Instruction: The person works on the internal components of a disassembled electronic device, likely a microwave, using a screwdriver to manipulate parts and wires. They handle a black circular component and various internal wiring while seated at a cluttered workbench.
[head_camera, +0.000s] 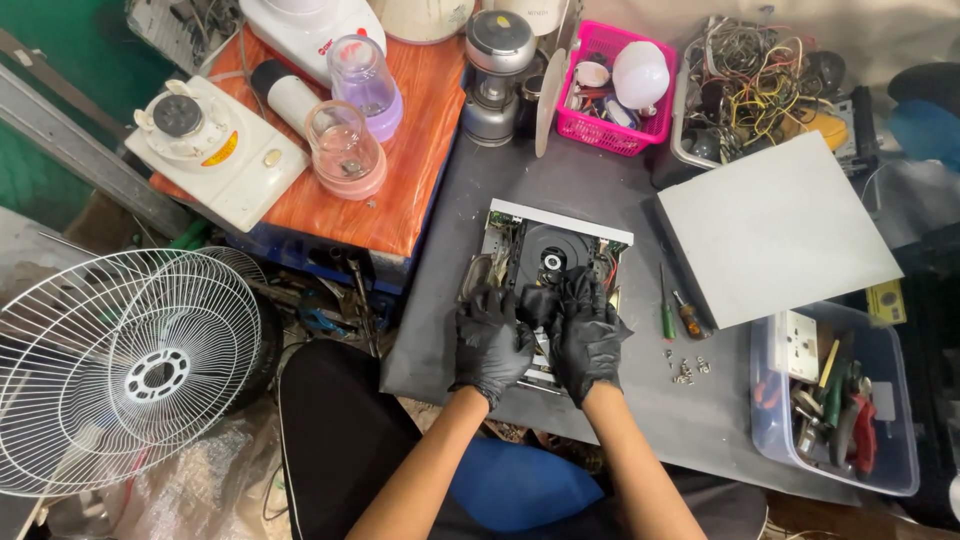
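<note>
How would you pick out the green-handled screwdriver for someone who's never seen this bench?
Start at the opened disc player in the middle of the grey table, where the gloved right hand works. Just right of the player, beside the flat grey cover panel, two screwdrivers lie side by side. The green-handled screwdriver is the left, slimmer one; its neighbour, the brown-handled screwdriver, is stubbier, with loose screws below.

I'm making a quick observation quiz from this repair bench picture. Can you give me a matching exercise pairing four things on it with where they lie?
Things:
1. pink basket
2. loose screws
3. fan grille
4. grey cover panel

Places:
A. at the left edge, off the table
B. right of the opened disc player, over the table's right part
C. at the back of the table, holding a white bulb
D. on the table just right of the right hand

Pairs: 1-C, 2-D, 3-A, 4-B
</note>
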